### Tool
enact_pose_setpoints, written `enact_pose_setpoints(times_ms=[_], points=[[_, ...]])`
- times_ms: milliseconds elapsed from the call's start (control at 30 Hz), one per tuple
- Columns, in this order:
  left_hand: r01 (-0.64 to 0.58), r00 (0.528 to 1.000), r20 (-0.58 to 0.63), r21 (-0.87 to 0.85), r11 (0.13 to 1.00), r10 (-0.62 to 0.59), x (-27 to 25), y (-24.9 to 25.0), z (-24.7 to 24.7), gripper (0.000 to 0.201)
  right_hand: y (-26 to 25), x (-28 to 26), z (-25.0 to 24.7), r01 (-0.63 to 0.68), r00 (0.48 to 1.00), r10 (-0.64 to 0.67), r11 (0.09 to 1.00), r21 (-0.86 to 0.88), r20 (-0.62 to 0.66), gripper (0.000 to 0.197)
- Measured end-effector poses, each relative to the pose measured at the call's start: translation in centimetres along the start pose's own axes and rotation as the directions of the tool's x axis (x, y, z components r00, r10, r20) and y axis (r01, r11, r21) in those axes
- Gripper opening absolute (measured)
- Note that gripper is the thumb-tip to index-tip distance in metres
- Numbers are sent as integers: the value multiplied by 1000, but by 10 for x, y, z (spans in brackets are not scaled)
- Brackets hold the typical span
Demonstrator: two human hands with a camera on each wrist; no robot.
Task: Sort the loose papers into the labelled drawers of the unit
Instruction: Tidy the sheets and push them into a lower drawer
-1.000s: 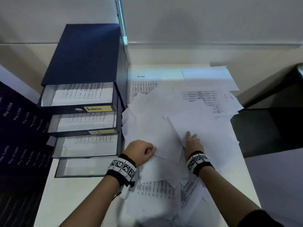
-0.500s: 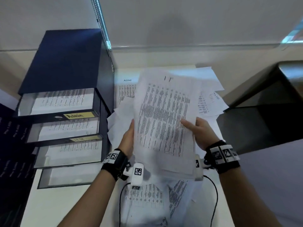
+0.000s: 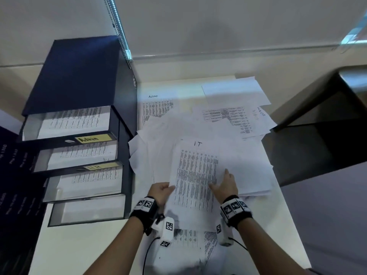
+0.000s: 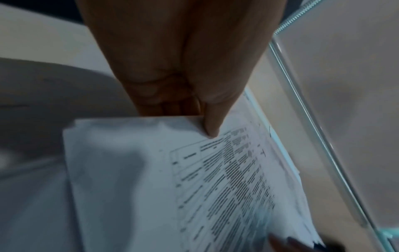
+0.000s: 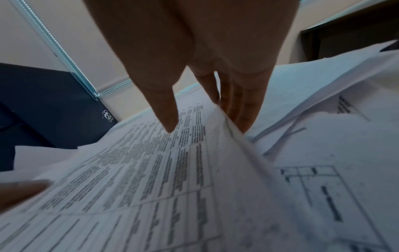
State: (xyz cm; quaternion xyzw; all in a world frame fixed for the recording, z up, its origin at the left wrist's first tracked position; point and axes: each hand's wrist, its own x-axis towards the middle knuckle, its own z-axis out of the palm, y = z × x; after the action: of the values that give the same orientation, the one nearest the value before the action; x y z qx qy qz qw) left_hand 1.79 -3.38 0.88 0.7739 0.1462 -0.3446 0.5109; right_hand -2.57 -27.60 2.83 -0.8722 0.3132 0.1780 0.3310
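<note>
A printed sheet headed "IT" [image 3: 195,175] is held over the paper pile [image 3: 244,155] by both hands. My left hand [image 3: 161,190] pinches its left edge, and the left wrist view shows the thumb [image 4: 210,131] on top with the fingers hidden below. My right hand [image 3: 225,184] holds the right edge, thumb [image 5: 168,122] on the print and fingers [image 5: 239,110] under the sheet [image 5: 140,170]. The dark blue drawer unit [image 3: 79,76] stands at the left with its drawers pulled out. It carries yellow labels "Admin" [image 3: 92,138] and "HR" [image 3: 97,167].
More loose sheets cover the white table [image 3: 69,245], among them one headed "Admin" [image 3: 156,108] beside the unit. A dark piece of furniture [image 3: 317,139] borders the table's right side. A beaded blind chain [image 3: 119,26] hangs behind the unit.
Both hands took a sheet off the pile and raised it upright. It has since come down flatter and lower, showing its "IT" heading.
</note>
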Motion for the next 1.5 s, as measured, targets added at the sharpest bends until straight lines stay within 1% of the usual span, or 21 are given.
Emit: enact_pose_setpoints(times_ms=[100, 233, 300, 400, 467, 533, 600, 700, 733, 800, 867, 933, 1000, 1100, 1200, 1233, 1300, 1367, 1400, 1467, 1500], points=[[2, 1000, 5, 14, 1000, -2, -8, 1, 9, 17, -4, 0, -3, -6, 1000, 6, 1000, 11, -27, 87], [51, 998, 24, 48, 998, -52, -12, -1, 11, 47, 5, -3, -4, 72, 992, -64, 995, 64, -111, 55], [-2, 1000, 1, -61, 998, 2, -9, 1, 13, 42, 13, -3, -2, 105, 989, -100, 994, 39, -109, 38], [-36, 992, -128, -234, 972, 6, -3, 13, 12, 24, 27, -5, -3, 181, 983, -181, 983, -5, 1, 24], [-49, 983, -183, -222, 974, 8, 4, 17, 9, 31, 32, -9, -11, 254, 959, -250, 967, -16, 136, 17], [-73, 976, -212, -150, 986, 41, 12, 16, 7, 37, 38, -13, -20, 328, 912, -294, 942, -76, 287, 29], [-120, 975, -205, -154, 981, 87, 12, 17, 7, 33, 46, -12, -26, 326, 904, -266, 935, -137, 335, 38], [-142, 979, -182, -260, 955, 96, 14, 19, 6, 38, 58, -9, -31, 246, 944, -181, 944, -221, 275, 32], [-133, 980, -181, -290, 948, 82, 14, 20, 7, 32, 60, -8, -30, 217, 953, -155, 948, -233, 259, 32], [-147, 970, -235, -336, 930, 68, 15, 22, 10, 17, 61, -5, -25, 176, 963, -123, 960, -217, 238, 34], [-164, 952, -303, -356, 920, 52, 17, 24, 12, 24, 58, -4, -20, 160, 968, -117, 969, -187, 222, 31], [-208, 940, -332, -365, 908, 82, 15, 26, 11, 17, 58, -2, -16, 114, 975, -96, 991, -76, 202, 16], [-237, 941, -315, -356, 904, 122, 17, 24, 9, 17, 54, -1, -17, 67, 986, -80, 994, 87, 149, 32], [-243, 957, -247, -387, 889, 154, 18, 22, 2, 36, 46, 5, -14, 27, 998, -40, 979, 204, 58, 41], [-140, 980, -174, -290, 947, 92, 22, 14, -1, 54, 42, 15, -5, -39, 999, 32, 968, 246, 32, 36], [-97, 988, -144, -277, 956, 59, 26, 10, -1, 54, 41, 16, -1, -52, 998, 44, 970, 239, 37, 33], [22, 998, -40, -360, 933, -39, 27, 11, -1, 40, 39, 19, 7, -45, 999, 44, 968, 246, 10, 29], [133, 991, 46, -403, 906, -125, 36, 8, -2, 70, 35, 21, 14, -14, 998, 34, 948, 319, -58, 24], [118, 993, 52, -374, 920, -106, 35, 10, 0, 74, 34, 23, 17, 4, 996, 29, 936, 353, -89, 24], [-84, 996, -45, -255, 963, 75, 24, 22, 7, 43, 27, 23, 17, 16, 994, 28, 913, 407, -102, 23], [-179, 980, -112, -167, 970, 162, 14, 31, 10, 27, 24, 22, 16, 25, 995, 20, 907, 420, -102, 22]])
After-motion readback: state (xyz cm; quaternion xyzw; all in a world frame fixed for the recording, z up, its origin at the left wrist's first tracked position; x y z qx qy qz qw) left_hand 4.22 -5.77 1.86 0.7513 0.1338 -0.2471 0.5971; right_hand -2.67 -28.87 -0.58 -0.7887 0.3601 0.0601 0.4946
